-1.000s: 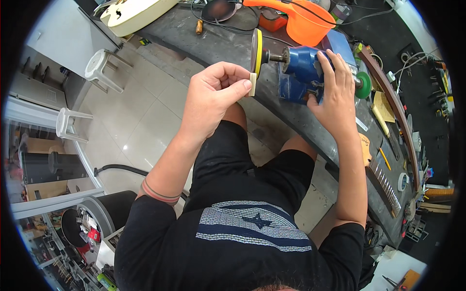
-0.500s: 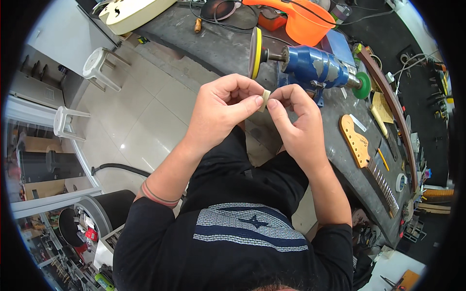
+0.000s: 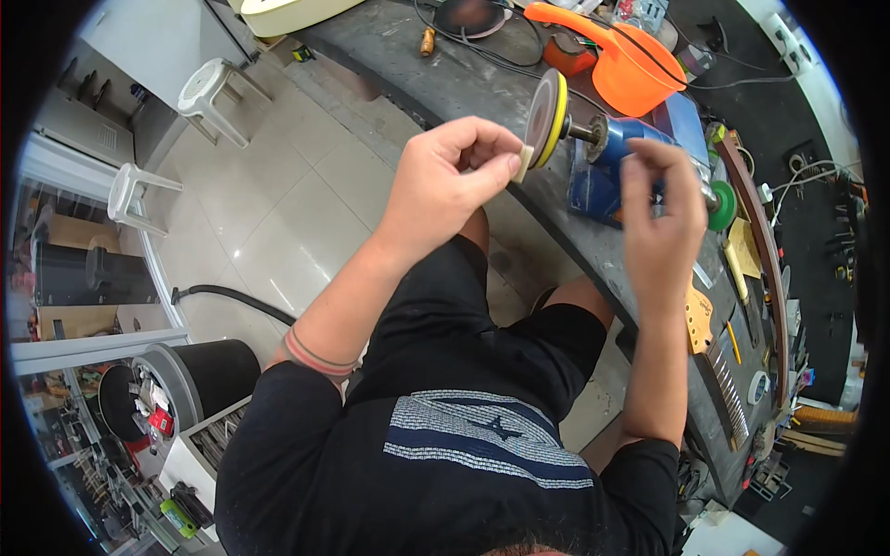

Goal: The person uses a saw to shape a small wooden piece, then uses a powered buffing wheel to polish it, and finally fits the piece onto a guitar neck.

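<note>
Surface point(image 3: 399, 57) runs across the front and down the person's right side. Grinder point(image 3: 595, 190) sits on it ahead, slightly right, with a disc point(image 3: 547, 119) on its left end and a wheel point(image 3: 721, 206) on the right. The strip point(image 3: 525, 165) in the left grip point(image 3: 456, 176) is right by the disc, can't tell if touching. Right grip point(image 3: 666, 208) is in front of the grinder. Scoop's point(image 3: 640, 76) behind it, guitar body point(image 3: 292, 13) way off at the far left. Down the right: guitar neck point(image 3: 728, 394), with a pencil point(image 3: 733, 341) and tape roll point(image 3: 758, 387) just right of it. Floor on the left: two stools point(image 3: 211, 93), one nearer, then a hose point(image 3: 236, 298), then a bin point(image 3: 218, 375) nearest the person.
</note>
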Tool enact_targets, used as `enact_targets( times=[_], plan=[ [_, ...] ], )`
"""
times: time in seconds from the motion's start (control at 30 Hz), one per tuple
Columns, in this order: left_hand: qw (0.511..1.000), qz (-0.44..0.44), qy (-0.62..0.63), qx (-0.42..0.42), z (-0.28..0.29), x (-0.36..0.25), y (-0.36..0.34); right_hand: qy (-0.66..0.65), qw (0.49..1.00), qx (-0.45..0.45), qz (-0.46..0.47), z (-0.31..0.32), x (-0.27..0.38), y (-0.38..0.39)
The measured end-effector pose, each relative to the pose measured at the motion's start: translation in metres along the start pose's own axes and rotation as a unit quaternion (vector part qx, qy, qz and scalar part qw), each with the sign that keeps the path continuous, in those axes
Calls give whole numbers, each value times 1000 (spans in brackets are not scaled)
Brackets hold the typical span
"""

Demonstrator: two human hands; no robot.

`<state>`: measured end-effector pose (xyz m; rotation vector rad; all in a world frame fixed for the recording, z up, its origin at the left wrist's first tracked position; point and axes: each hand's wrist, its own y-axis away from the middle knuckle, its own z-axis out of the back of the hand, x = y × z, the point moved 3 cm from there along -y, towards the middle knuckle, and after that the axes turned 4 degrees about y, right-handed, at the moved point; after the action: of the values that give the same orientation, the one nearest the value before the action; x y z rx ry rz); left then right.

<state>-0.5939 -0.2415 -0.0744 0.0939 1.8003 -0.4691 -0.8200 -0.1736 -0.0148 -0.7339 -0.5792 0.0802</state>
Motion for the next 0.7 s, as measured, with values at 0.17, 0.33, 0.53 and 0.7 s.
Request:
enact_targets(
  times=[0.17, 0.33, 0.53, 0.7],
  plan=[
    [999, -24, -32, 6, 8, 14, -19, 214, 974, -11, 67, -2, -43, -22],
    [997, -29, -76, 15, 5, 21, -23, 228, 971, 46, 53, -15, -58, -14],
    [992, -60, -104, 26, 2, 21, -24, 248, 967, 27, 46, -18, -58, -11],
    [991, -75, -108, 30, 3, 25, -26, 254, 966, 23, 38, -19, -56, -11]
  ],
)
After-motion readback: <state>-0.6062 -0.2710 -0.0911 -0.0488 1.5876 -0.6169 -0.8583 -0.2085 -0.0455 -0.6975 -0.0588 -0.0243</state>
